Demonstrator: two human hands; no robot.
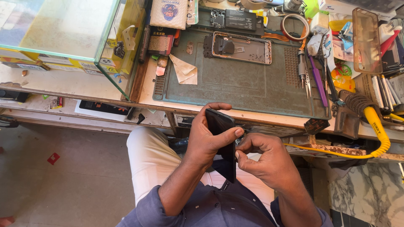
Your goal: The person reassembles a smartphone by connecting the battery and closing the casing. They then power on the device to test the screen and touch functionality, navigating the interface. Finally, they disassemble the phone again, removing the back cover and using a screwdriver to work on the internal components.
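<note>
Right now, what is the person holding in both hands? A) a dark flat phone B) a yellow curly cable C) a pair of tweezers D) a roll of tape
A: the left hand grips a dark flat phone over the lap, and the fingers of the right hand pinch its edge. The yellow curly cable, the roll of tape and the tweezers all lie untouched on the bench.

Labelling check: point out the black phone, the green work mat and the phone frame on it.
black phone (223, 138), head view, its dark face
green work mat (244, 86), head view, bare middle
phone frame (248, 50), head view, its inner plate
</note>
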